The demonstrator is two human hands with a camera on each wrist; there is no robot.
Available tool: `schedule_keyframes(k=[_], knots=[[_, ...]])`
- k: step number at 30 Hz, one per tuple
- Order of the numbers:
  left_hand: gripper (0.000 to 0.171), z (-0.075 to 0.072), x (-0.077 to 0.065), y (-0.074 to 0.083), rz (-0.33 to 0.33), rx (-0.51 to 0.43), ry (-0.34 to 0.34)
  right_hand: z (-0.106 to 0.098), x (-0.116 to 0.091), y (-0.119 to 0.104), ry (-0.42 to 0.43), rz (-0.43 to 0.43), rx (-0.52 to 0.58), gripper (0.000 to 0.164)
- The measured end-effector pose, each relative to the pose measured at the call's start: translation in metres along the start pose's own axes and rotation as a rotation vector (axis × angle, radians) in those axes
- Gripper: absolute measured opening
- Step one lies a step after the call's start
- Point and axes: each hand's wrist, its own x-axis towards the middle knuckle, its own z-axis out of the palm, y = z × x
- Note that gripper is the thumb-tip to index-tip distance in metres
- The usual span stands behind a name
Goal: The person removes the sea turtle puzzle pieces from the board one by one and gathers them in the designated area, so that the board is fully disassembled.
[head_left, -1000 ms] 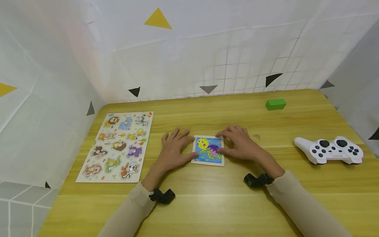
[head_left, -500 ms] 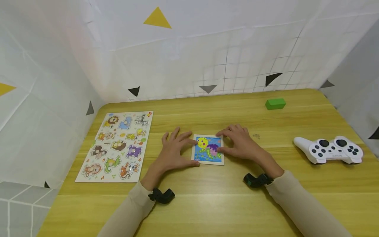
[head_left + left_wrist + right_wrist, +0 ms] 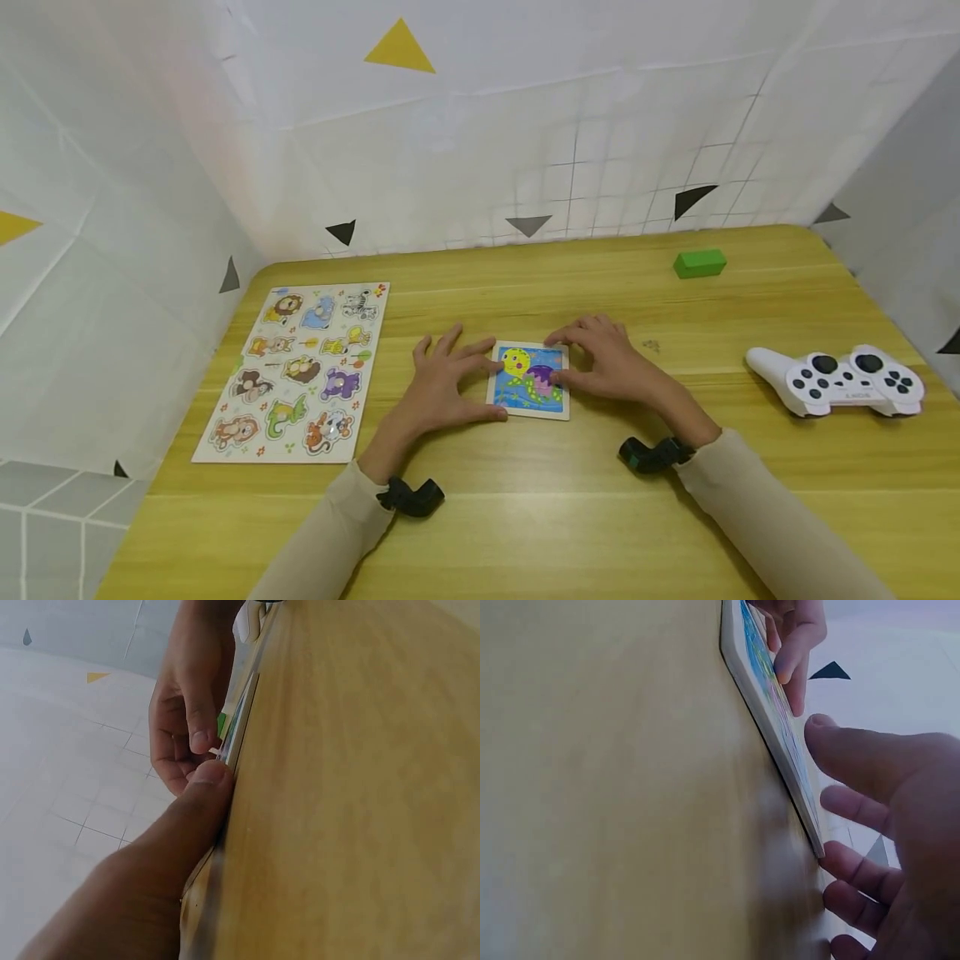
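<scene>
Left hand (image 3: 442, 383) and right hand (image 3: 602, 360), loosely spread, flanked the puzzle (image 3: 529, 383) on the table (image 3: 525, 525) in head view, seemingly to steady it, thumb (image 3: 202, 791) at its edge in left wrist view, fingertip (image 3: 841, 859) at its corner in right wrist view.

Table (image 3: 525, 517), yellowish wood grain, rounded far corners. On it lie: animal board (image 3: 297, 390), left; small turtle puzzle (image 3: 529, 381), centre; green block (image 3: 700, 264), far right; white game controller (image 3: 851, 383), right.
</scene>
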Motion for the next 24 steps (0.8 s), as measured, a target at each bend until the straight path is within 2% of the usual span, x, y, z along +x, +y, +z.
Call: schedule_keyframes(k=[4,7,12,17,24], knots=[[0.063,-0.001,0.000,0.001,-0.014,-0.002,-0.014,0.000,0.010,-0.004,-0.020,-0.071,0.043,0.035],[0.061,-0.002,0.000,0.001,-0.022,-0.006,-0.019,0.001,0.024,-0.008,-0.039,-0.164,0.067,0.026],[0.059,-0.002,0.000,-0.001,-0.025,-0.008,-0.013,0.004,0.050,-0.011,-0.102,-0.251,0.090,0.021],[0.069,-0.001,-0.001,0.000,-0.034,0.008,-0.020,0.008,0.064,-0.014,-0.140,-0.266,0.091,0.019],[0.081,0.000,0.001,0.001,-0.041,0.038,-0.030,0.011,0.069,-0.016,-0.153,-0.261,0.088,0.014]])
